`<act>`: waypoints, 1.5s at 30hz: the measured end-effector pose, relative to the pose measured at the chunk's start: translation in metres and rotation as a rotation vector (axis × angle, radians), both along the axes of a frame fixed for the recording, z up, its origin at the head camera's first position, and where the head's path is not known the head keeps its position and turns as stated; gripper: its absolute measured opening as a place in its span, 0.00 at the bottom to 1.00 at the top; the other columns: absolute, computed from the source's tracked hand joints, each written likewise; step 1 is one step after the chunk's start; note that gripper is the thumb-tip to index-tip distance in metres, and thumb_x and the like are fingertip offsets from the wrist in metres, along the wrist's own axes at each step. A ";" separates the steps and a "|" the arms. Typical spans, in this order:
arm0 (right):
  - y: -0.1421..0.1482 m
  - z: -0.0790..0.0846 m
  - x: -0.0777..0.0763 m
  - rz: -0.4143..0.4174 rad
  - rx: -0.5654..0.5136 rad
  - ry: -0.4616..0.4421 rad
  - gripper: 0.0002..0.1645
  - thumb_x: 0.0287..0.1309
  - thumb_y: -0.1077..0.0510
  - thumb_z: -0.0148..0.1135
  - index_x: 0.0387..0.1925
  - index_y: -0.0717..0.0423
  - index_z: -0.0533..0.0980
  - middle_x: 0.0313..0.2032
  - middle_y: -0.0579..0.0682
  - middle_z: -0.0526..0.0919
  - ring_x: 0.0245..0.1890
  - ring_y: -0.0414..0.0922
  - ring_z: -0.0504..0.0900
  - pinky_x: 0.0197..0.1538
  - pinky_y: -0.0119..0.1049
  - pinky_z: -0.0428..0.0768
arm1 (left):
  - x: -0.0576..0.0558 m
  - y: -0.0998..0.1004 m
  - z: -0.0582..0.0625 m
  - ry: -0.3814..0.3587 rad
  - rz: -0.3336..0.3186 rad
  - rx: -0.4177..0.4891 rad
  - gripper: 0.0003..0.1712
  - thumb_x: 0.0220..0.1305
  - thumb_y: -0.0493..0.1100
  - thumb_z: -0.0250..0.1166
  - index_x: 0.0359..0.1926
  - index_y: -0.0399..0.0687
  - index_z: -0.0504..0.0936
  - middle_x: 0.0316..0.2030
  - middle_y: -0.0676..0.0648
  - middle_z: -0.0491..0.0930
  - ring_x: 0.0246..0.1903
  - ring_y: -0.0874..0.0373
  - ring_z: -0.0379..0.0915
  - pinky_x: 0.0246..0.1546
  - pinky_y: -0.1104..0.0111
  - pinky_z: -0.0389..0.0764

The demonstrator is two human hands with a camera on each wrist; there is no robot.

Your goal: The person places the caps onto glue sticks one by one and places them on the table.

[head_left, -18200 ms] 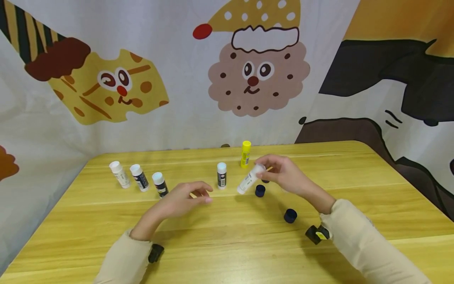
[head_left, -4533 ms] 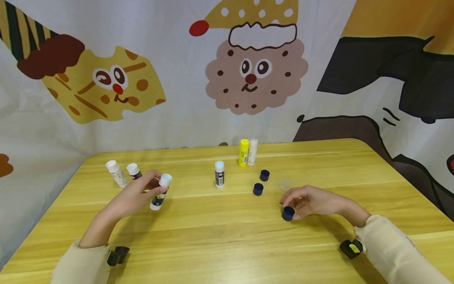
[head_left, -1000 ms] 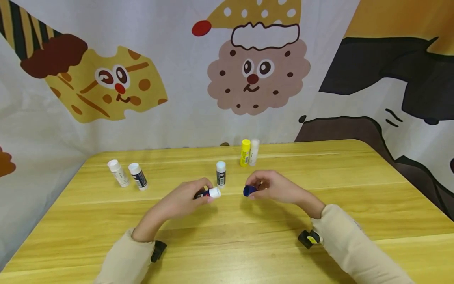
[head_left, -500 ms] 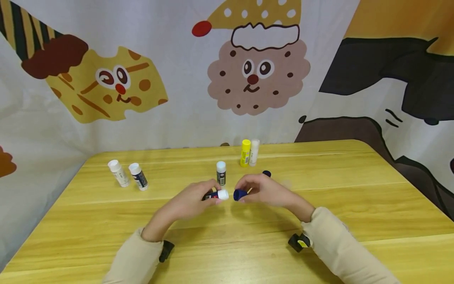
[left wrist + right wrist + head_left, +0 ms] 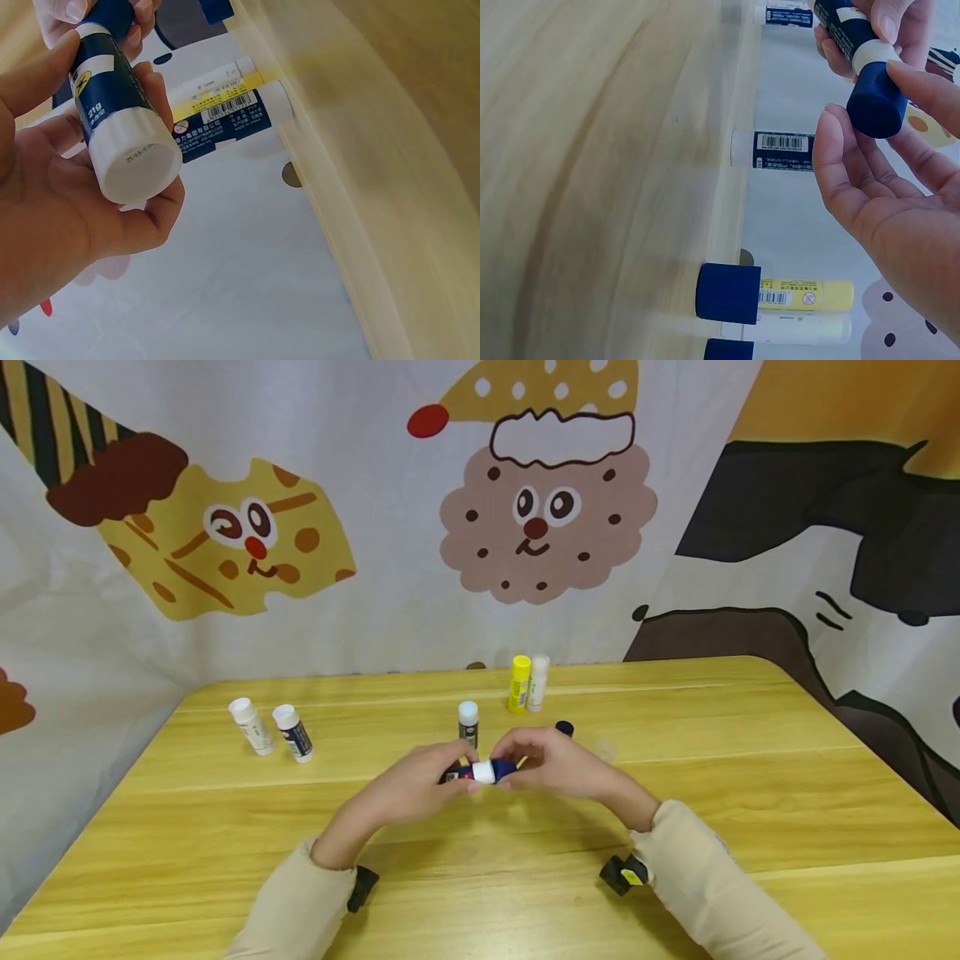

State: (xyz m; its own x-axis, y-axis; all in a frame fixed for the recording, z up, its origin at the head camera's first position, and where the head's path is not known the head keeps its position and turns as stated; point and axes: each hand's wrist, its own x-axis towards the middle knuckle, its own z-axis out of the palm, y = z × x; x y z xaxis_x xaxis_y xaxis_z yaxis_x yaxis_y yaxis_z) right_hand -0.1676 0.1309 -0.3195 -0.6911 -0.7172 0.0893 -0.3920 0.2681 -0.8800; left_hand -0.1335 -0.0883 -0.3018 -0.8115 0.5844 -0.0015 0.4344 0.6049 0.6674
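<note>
light wood table [image 5: 480, 877], streaky grain, rounded far corners. white cloth [image 5: 390, 635] hangs behind it, printed with a cartoon cheese [image 5: 240, 547] and cookie [image 5: 547, 560]. over mid-table, left hand [image 5: 416, 783] fingers curled round navy glue stick [image 5: 483, 772], held sideways; right hand [image 5: 558, 764] pinches blue cap [image 5: 505, 768] against the stick's white end. yellow stick [image 5: 519, 685] and white stick [image 5: 538, 683] stand upright near the back edge, side by side.

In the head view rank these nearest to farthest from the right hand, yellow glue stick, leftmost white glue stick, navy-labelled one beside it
1. Yellow glue stick: beyond the right hand, at the back.
2. Navy-labelled glue stick: on the left.
3. Leftmost white glue stick: outermost.
</note>
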 end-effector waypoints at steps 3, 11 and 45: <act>-0.001 0.002 0.001 -0.001 0.000 -0.006 0.14 0.51 0.65 0.65 0.42 0.63 0.75 0.36 0.53 0.80 0.36 0.47 0.78 0.38 0.37 0.79 | 0.000 0.001 0.001 -0.002 0.000 -0.006 0.09 0.63 0.40 0.59 0.43 0.43 0.73 0.30 0.51 0.72 0.26 0.59 0.66 0.29 0.66 0.68; -0.001 0.005 0.001 0.004 -0.011 -0.015 0.13 0.52 0.66 0.64 0.41 0.64 0.75 0.36 0.54 0.80 0.36 0.46 0.79 0.39 0.37 0.78 | 0.000 0.001 0.001 0.008 0.001 -0.009 0.09 0.62 0.40 0.60 0.42 0.43 0.73 0.27 0.51 0.71 0.24 0.60 0.65 0.26 0.67 0.68; 0.000 0.003 0.004 0.028 -0.049 -0.006 0.12 0.52 0.67 0.63 0.40 0.65 0.75 0.36 0.54 0.79 0.34 0.46 0.78 0.39 0.37 0.78 | -0.001 0.003 -0.002 0.049 0.017 0.017 0.11 0.56 0.42 0.66 0.38 0.46 0.75 0.24 0.53 0.71 0.23 0.61 0.65 0.24 0.68 0.67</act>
State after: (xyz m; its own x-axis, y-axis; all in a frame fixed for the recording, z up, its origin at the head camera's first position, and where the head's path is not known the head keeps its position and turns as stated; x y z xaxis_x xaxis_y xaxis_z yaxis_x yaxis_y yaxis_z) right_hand -0.1635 0.1304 -0.3165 -0.6715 -0.7311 0.1208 -0.3932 0.2134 -0.8943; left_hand -0.1343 -0.0853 -0.3042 -0.8200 0.5704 0.0478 0.4565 0.6013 0.6558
